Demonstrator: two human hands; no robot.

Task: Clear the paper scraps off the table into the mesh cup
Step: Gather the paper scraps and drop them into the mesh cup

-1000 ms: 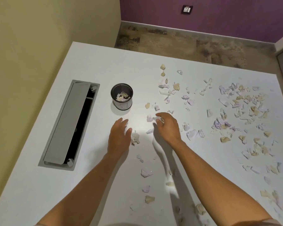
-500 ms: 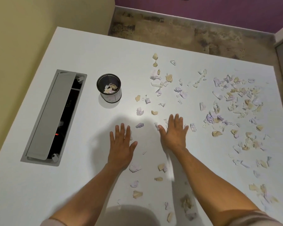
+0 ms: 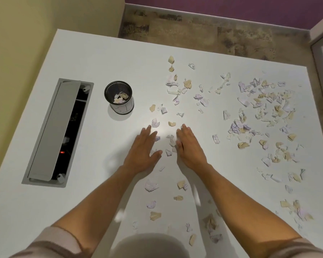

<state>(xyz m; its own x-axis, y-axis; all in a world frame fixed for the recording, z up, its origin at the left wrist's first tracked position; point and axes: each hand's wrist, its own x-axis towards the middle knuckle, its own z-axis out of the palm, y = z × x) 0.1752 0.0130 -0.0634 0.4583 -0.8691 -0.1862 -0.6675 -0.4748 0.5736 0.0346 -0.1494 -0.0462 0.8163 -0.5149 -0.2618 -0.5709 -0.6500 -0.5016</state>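
Looking down from head height, a white counter (image 3: pixel 82 211) fills the view, scattered with torn paper scraps (image 3: pixel 265 108) in white, lilac and tan. Both forearms reach forward from the bottom edge. The left hand (image 3: pixel 144 148) lies flat on the counter with straight fingers held close together and the thumb spread to the right. The right hand (image 3: pixel 189 146) lies beside it, palm down, fingers straight, its inner edge touching a few small scraps (image 3: pixel 171 142) that sit in the narrow gap between the two hands. Neither hand grips anything.

A black mesh cup (image 3: pixel 118 97) stands upright on the counter, ahead and to the left of the hands, apart from them, with several scraps already lying at its bottom. Most scraps lie loose to the right in a dense patch, with more ahead of the hands and a thinner trail between the forearms near the bottom edge.

Left of the cup, a long grey cable hatch (image 3: pixel 50 131) is set into the counter, its lid raised, showing a dark cavity with a small red light. A yellow wall (image 3: pixel 26 34) stands on the left and a mottled brown floor (image 3: pixel 213 27) lies beyond the counter's far edge.
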